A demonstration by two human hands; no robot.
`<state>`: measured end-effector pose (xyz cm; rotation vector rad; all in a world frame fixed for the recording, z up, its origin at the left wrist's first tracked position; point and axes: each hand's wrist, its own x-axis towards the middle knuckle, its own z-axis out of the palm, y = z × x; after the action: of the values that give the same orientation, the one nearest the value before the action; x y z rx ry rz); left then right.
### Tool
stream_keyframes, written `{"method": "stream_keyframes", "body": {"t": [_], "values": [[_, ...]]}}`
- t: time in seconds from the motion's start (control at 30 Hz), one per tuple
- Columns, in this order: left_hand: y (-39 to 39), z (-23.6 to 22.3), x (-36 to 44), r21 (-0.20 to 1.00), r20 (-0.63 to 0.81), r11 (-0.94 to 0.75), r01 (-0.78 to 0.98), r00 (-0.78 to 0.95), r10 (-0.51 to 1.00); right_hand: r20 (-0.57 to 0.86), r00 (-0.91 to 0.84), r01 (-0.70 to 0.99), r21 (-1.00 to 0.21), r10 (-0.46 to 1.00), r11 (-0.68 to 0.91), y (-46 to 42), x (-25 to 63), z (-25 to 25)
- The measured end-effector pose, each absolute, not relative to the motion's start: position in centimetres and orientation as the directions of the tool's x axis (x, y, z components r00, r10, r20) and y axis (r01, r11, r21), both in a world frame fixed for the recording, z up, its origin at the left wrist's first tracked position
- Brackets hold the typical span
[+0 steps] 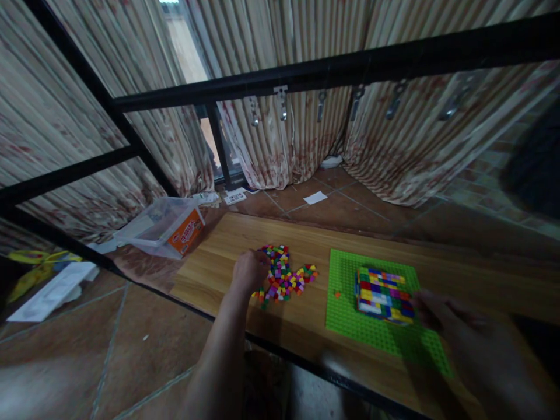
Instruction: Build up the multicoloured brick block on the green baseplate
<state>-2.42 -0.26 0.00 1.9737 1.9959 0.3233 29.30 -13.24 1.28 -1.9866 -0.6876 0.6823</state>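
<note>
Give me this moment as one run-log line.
left hand: at loose bricks, grip unclear | right hand: by build, contact unclear | build: on green baseplate | orange brick: on baseplate, left of build

- Left hand (251, 269): bare, narrower at its base.
- Left forearm (222, 344): bare as far as it shows, smooth in outline, widening away from the hand.
- Right hand (457, 315): bare, outline softened by blur.
- Right forearm (499, 367): bare, blurred too.

The left grip (251, 270) curls downward, its bare forearm (224, 341) stretched forward; the blurred right grip (452, 315) points its fingers (425, 302) inward
</note>
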Motion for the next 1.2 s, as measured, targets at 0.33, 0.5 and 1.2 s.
{"method": "stream_keyframes", "body": {"t": [0.33,0.5,1.2], "values": [[-0.5,-0.1,-1.2,0.245,-0.051,0.044,0.968,-0.033,0.998,-0.144,0.668,0.205,-0.908,0.73,-0.366,-13.3,29.8,0.2],[-0.5,0.1,-0.7,0.175,-0.038,0.012,0.985,-0.005,0.999,-0.114,0.673,0.064,-0.975,0.73,-0.211,-13.3,29.9,-0.5],[-9.2,-0.5,14.7,0.715,0.395,-0.623,0.317,0.553,0.734,-0.066,0.228,-0.004,-0.998,0.971,-0.067,-15.4,30.2,0.8]]}}
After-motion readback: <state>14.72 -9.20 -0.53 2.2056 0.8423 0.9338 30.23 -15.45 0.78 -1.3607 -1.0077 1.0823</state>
